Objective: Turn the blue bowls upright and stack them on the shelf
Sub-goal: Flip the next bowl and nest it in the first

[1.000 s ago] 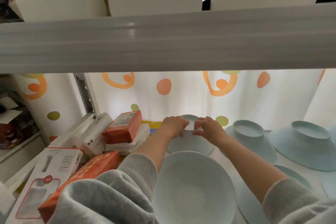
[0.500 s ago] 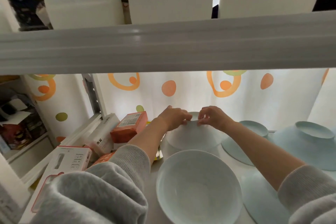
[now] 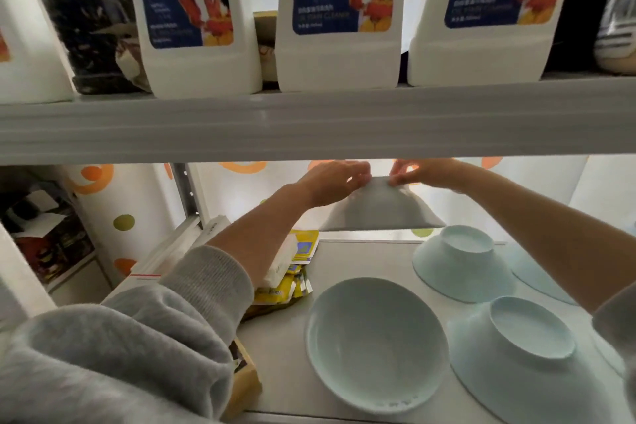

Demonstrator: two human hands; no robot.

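Note:
A pale blue bowl [image 3: 380,208] hangs upside down in the air above the back of the shelf [image 3: 282,354]. My left hand [image 3: 332,184] and my right hand [image 3: 425,171] pinch its foot ring from either side. One blue bowl [image 3: 377,344] stands upright at the shelf's front. Two more bowls lie upside down: one at the front right [image 3: 526,358], one further back [image 3: 463,263]. Another upside-down bowl [image 3: 537,277] shows partly behind my right forearm.
The upper shelf's thick front edge [image 3: 309,124] runs just above my hands. White cleaner bottles [image 3: 339,14] and a dark jar [image 3: 93,21] stand on it. Yellow packets [image 3: 285,286] and white boxes [image 3: 192,244] lie left of the bowls. A spotted curtain [image 3: 113,200] hangs behind.
Both hands have lifted the upside-down bowl off the shelf, up towards the underside of the upper shelf. The camera has tilted upward, showing more of the bottles above.

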